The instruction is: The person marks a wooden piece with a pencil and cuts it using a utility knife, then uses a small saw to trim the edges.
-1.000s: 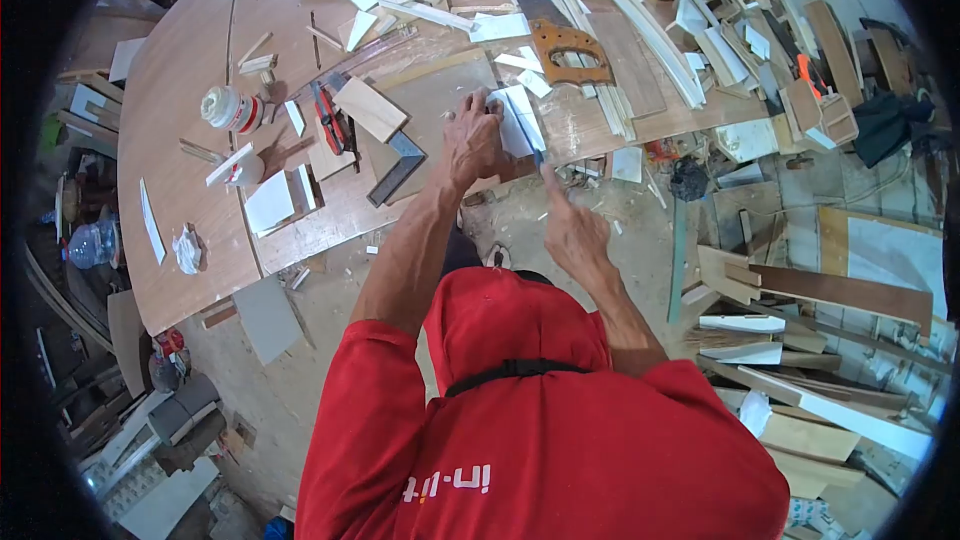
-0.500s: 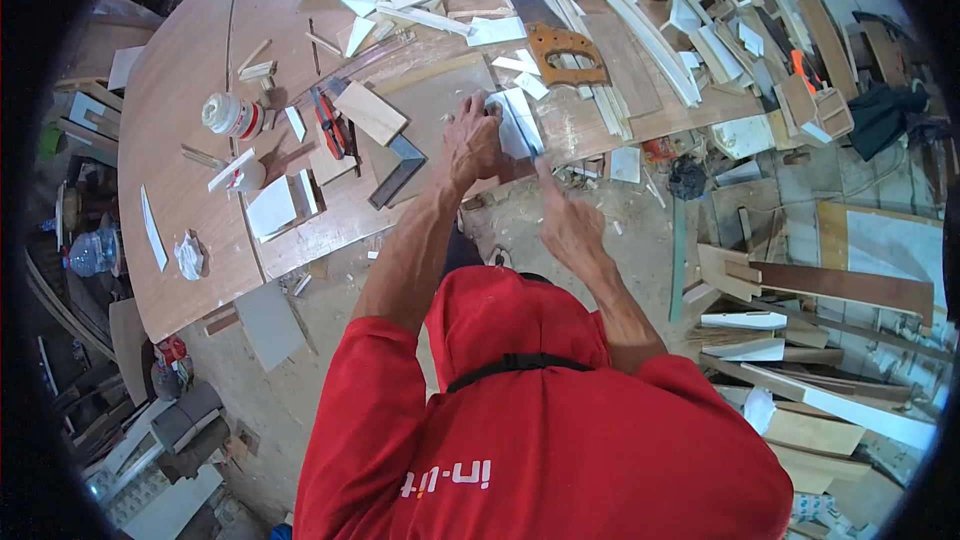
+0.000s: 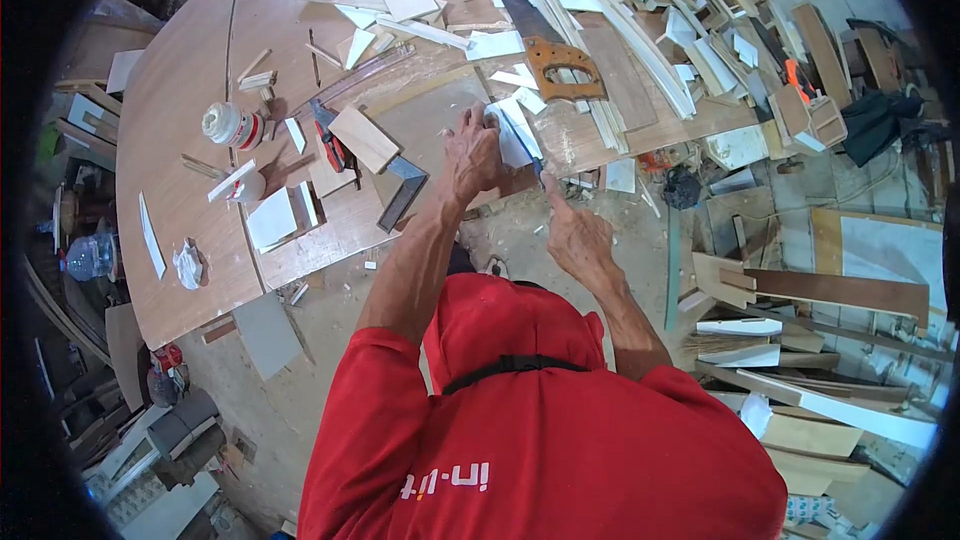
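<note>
At the table's front edge, my left hand presses on a small white board, its fingers bent over the board's left side. My right hand is closed around the handle end of a thin blue-dark tool, with the index finger stretched along it. The tool's narrow blade lies over the white board, and its grip is mostly hidden in the hand. A handsaw with a wooden handle rests just beyond. Left of my left hand lie a try square and a red and black tool.
The wooden table holds a glue jar, a second small jar, crumpled paper and white offcuts. Long strips lie at the right. Wooden pieces are heaped beyond them, and boards lean at the right.
The thin tool has shifted over the white board, and my right hand has moved slightly down and right. My left hand stays on the board.
</note>
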